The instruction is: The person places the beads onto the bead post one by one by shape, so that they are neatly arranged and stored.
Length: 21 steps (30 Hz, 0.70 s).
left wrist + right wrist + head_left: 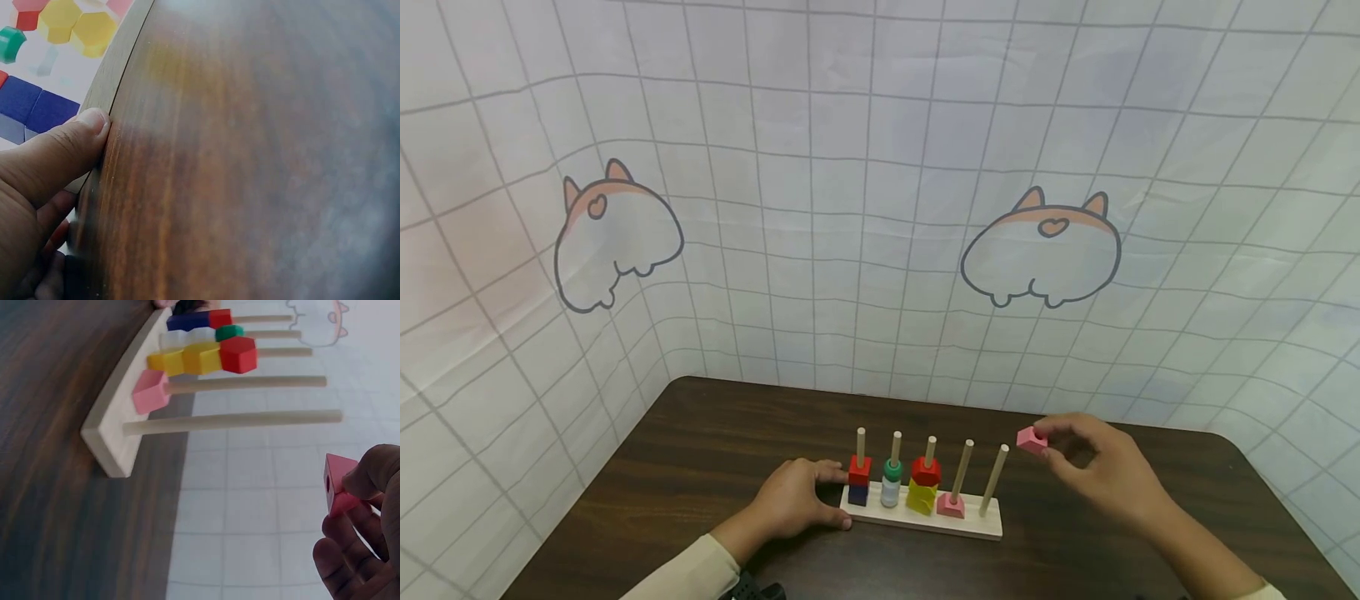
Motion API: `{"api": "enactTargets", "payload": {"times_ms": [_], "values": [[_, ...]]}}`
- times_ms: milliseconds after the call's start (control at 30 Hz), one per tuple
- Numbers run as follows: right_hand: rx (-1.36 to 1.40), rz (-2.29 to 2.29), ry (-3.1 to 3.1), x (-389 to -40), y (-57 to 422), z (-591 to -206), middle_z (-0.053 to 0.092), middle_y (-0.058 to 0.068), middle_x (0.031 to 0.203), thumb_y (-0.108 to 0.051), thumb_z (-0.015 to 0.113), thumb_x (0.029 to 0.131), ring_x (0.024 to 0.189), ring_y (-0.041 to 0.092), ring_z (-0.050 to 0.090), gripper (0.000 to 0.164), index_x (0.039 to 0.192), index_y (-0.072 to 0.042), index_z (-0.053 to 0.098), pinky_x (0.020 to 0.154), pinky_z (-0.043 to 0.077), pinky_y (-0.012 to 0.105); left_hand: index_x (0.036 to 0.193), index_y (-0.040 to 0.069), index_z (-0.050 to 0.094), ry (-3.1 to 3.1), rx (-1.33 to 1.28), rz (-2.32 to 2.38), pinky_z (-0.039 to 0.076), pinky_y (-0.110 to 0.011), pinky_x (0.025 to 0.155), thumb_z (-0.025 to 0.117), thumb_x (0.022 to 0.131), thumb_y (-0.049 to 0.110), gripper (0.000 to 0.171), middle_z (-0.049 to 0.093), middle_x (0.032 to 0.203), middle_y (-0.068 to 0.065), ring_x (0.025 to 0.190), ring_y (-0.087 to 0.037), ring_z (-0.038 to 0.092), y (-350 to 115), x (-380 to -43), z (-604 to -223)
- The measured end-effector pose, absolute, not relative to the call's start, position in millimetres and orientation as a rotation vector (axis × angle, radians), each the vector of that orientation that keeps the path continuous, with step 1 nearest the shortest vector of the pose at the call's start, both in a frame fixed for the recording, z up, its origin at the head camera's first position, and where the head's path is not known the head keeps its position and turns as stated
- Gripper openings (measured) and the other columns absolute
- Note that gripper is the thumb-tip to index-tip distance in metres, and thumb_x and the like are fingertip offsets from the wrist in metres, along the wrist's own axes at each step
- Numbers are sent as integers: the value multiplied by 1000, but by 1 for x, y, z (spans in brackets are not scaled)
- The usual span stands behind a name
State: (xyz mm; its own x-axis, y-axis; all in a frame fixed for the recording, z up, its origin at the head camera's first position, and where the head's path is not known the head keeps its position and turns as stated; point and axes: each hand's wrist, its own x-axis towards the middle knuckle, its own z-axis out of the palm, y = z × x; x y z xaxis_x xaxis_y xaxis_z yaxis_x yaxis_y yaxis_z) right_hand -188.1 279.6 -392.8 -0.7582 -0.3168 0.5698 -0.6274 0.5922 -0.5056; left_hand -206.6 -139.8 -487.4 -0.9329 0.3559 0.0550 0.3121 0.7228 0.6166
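Observation:
A wooden peg board [976,525] with several upright pegs stands on the table. My left hand [793,497] grips its left end, the thumb [78,134] on the front edge and other fingers behind. Between thumb and fingers, my right hand [1101,467] pinches a pink block [337,481] with a hole in it. This block is in the air, apart from the board and right of the rightmost peg [995,479]. Another pink block [951,506] sits low on the neighbouring peg. Further left are yellow blocks [184,360] under a red hexagonal block [239,355].
White pieces [890,493] under a green one [892,470], and dark blue blocks [189,322] under a red one [860,469], fill the left pegs. The dark wooden table [737,417] meets a white gridded curtain [820,317] behind.

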Motion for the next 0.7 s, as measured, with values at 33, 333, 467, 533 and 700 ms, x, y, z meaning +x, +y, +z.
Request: {"api": "enactTargets", "payload": {"times_ms": [33, 333, 467, 533, 700], "values": [[763, 986, -2391, -188, 279, -391, 71, -11, 92, 4, 83, 81, 72, 8, 66, 37, 108, -18, 72, 63, 52, 22, 119, 19, 79, 2853, 554, 1002, 46, -60, 102, 94, 69, 44, 58, 67, 133, -12, 127, -40, 58, -140, -207, -487], [849, 979, -2353, -188, 272, -380, 70, -9, 97, 6, 82, 81, 73, 7, 65, 40, 112, -17, 71, 65, 53, 21, 118, 20, 79, 2867, 566, 999, 46, -60, 102, 94, 68, 46, 58, 67, 133, -12, 126, -40, 59, -140, -208, -488], [869, 984, -2351, -186, 268, -374, 70, -9, 99, 6, 81, 82, 75, 7, 65, 40, 113, -18, 71, 67, 52, 20, 118, 21, 79, 2868, 567, 989, 46, -60, 102, 94, 68, 47, 58, 67, 133, -12, 126, -41, 59, -140, -208, -489], [873, 995, -2356, -185, 265, -372, 70, -10, 100, 5, 81, 83, 75, 8, 65, 39, 113, -19, 71, 67, 52, 21, 118, 21, 79, 2863, 556, 990, 45, -60, 102, 94, 68, 47, 58, 67, 133, -11, 126, -41, 58, -141, -209, -489], [901, 1024, -2358, -185, 256, -369, 70, -10, 100, 3, 82, 83, 75, 8, 66, 38, 113, -18, 71, 66, 51, 21, 117, 20, 80, 2854, 550, 1005, 45, -61, 102, 94, 68, 45, 57, 67, 133, -12, 126, -41, 58, -141, -208, -490]]}}
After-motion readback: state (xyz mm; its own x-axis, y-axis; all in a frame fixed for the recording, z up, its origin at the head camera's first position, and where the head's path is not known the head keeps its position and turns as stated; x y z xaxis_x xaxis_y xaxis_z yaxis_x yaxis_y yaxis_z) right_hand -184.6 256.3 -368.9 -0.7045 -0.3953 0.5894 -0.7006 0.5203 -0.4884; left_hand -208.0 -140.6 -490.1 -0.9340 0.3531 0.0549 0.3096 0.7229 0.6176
